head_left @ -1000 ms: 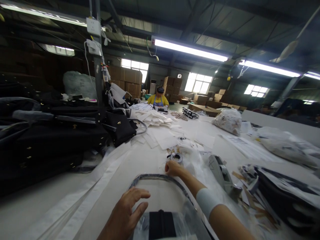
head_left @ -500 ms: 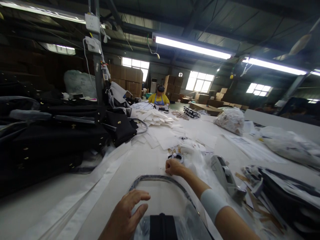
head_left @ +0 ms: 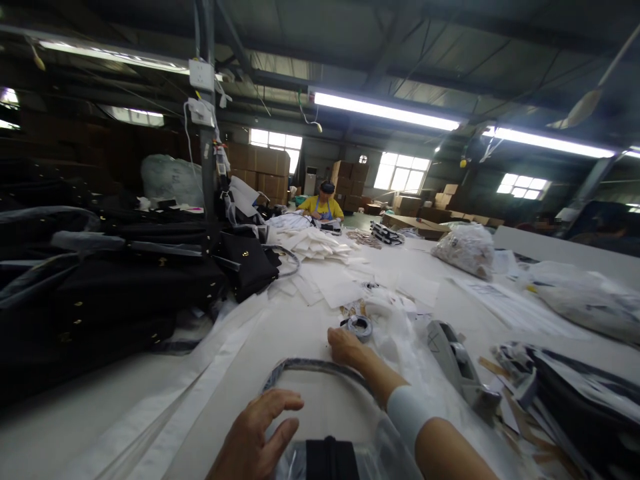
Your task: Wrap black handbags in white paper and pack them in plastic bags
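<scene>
A white desk (head_left: 237, 363) spreads across the view, with a heap of black bags (head_left: 145, 287) on its left part. The right arm, a pale sleeve (head_left: 413, 413) around it, reaches forward and inward over the desk, its right hand (head_left: 345, 347) low and knuckles up. The left hand (head_left: 255, 433) comes in from the bottom edge, back turned outward, thumb side toward the middle. Between the two forearms, closest to the wearer and cut off by the lower edge, lies a wrapped item (head_left: 331, 460): a black block amid clear, creased plastic, with a dark, film-covered handle (head_left: 300, 363) arching above it. The left fingers are spread wide from the thumb in a C shape, nothing visible between them; whether they touch the handle behind is unclear. The right fingers are curled in, and I cannot tell whether they grip anything. Just beyond them sits a small grey roll (head_left: 369, 330).
</scene>
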{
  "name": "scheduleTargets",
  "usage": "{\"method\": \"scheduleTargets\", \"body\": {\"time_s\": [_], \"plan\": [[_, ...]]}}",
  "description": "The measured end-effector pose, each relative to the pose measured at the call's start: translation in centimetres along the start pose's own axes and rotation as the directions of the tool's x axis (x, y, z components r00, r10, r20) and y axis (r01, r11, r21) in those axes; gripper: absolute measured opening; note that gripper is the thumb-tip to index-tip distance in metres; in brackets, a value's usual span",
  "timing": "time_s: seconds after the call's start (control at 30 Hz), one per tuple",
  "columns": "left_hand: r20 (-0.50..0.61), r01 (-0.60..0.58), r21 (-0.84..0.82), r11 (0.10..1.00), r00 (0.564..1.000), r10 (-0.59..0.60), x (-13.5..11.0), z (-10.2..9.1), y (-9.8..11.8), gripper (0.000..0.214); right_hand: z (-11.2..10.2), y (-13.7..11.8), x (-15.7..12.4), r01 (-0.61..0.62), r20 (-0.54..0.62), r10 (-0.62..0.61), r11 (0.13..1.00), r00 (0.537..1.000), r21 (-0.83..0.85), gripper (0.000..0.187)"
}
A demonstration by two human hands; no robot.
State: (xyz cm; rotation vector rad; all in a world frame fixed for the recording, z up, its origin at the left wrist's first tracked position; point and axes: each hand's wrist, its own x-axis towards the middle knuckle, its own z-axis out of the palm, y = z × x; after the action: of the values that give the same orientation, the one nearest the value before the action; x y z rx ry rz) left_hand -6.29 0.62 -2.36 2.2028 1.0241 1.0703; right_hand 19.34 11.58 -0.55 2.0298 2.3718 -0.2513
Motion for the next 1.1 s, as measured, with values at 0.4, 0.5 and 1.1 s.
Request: {"method": "scheduleTargets", "body": {"time_s": [0.4,0.5,1.1], "plan": [[-0.262,0.042,-0.015,0.999,0.964,-0.044,5.3,-4.2,3.7,0.046,-8.3,-6.5,-5.5,0.146,-0.066,-0.207,0.403,0.976,0.903,0.023],[-0.156,0.077,-0.111,0.991,0.983,-0.094,5.5,-4.6,4.7,0.041,-8.0,-8.8,-7.5,0.150,-0.116,-0.252,0.119,0.961,0.982,0.025],[-0.160,0.190,-0.623,0.759,0.919,-0.361,-0.8,-4.1,3.7,0.041,-3.9,-13.7,-11.4,-0.022,0.090,-0.392,0.175,0.916,0.984,0.035]]}}
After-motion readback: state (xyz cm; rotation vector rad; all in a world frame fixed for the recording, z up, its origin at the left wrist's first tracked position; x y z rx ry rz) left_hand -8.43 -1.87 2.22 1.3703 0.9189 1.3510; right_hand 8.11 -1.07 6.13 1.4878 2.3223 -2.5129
